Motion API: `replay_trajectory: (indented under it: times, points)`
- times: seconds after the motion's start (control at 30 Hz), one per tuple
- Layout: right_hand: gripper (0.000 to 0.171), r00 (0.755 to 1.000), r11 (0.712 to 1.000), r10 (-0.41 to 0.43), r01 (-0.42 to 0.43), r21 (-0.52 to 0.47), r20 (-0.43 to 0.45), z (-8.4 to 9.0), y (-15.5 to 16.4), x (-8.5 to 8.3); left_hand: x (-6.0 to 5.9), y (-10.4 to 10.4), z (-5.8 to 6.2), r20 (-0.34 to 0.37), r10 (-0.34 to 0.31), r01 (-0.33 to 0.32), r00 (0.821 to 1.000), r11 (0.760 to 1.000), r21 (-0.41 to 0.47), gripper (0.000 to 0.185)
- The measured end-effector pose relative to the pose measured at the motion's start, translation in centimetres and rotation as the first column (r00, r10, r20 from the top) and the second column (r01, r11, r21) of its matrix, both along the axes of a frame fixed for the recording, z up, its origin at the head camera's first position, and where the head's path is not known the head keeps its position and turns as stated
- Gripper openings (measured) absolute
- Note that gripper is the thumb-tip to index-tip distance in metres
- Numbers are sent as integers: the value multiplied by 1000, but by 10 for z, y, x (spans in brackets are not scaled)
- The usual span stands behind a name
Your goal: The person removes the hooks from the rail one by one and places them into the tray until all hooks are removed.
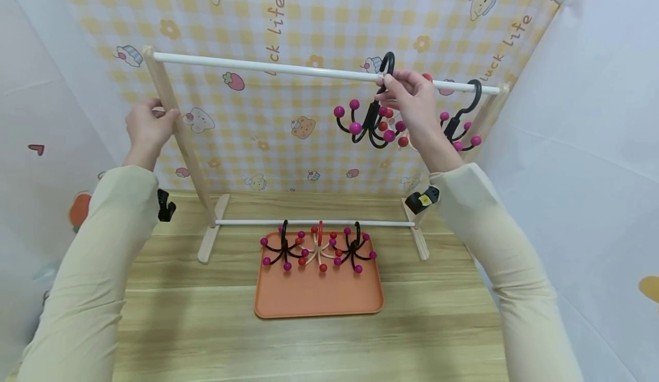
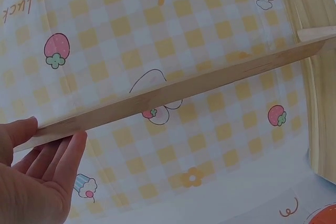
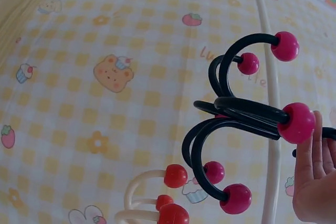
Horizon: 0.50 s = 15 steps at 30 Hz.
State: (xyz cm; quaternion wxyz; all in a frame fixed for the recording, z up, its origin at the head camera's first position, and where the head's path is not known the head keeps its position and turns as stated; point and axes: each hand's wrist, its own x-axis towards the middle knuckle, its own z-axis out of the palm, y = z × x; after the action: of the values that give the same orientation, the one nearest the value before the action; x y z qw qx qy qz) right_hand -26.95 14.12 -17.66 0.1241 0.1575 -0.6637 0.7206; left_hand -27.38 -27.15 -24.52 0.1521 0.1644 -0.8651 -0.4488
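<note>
My left hand (image 1: 149, 127) grips the left wooden post (image 1: 187, 153) of a rack, thumb on one side and fingers on the other in the left wrist view. At the white top rod (image 1: 288, 68), my right hand (image 1: 416, 107) pinches a black multi-arm hanger (image 1: 370, 119) with pink ball tips by its hook stem. The curved hook rises above the rod, and its arms hang below. Partly hidden behind that hand is a cream hanger (image 3: 131, 192) with red balls. Farther right, another black hanger (image 1: 452, 127) with pink balls hangs from the rod.
On the wooden table, an orange tray (image 1: 319, 299) holds two black hangers and a cream one with a red hook (image 1: 320, 233). A lower white bar (image 1: 247, 222) joins the rack's feet behind it. Checked cloth (image 1: 247, 136) hangs at the back.
</note>
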Motion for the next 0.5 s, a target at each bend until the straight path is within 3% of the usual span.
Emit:
replay_trajectory:
  times: [0.27,0.5]
  points:
    - [19,998,998,39,-42,52,54,-12,2,16,-2,-1,0,-3,2,-2,1000,1000,-7,52]
    - [9,983,992,107,-115,50,147,-34,0,24,0,1,0,-17,-4,3,1000,1000,-6,52]
